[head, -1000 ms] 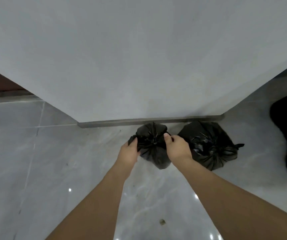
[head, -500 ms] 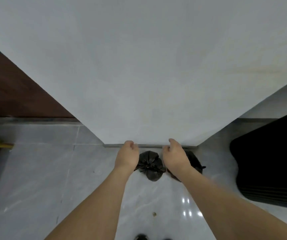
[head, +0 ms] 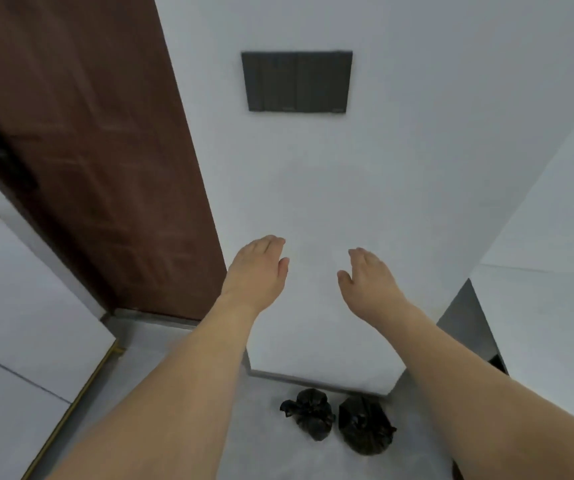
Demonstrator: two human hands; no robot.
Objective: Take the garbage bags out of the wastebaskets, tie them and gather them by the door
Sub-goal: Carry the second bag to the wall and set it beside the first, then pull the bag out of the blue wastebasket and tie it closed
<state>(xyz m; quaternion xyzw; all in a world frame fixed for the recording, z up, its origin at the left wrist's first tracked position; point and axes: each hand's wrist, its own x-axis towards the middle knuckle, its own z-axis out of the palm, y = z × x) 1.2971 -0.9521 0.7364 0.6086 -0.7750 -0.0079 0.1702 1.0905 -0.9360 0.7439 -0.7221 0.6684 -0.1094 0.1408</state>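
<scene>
Two tied black garbage bags sit side by side on the grey floor at the foot of a white wall: the left bag point(head: 311, 414) and the right bag point(head: 365, 429). They touch or nearly touch each other. My left hand point(head: 256, 273) and my right hand point(head: 370, 280) are raised in front of the wall, well above the bags, palms facing inward with fingers extended. Neither hand holds anything.
A dark brown door point(head: 88, 150) stands to the left of the white wall. A black switch panel point(head: 296, 81) is mounted high on the wall. A white surface with a gold edge point(head: 19, 341) lies at the left. A dark gap point(head: 469, 327) opens at the right.
Both hands let go of the left bag and rose away from the floor. My view lifted from close to the bags to standing height, bringing the door and switch panel into sight.
</scene>
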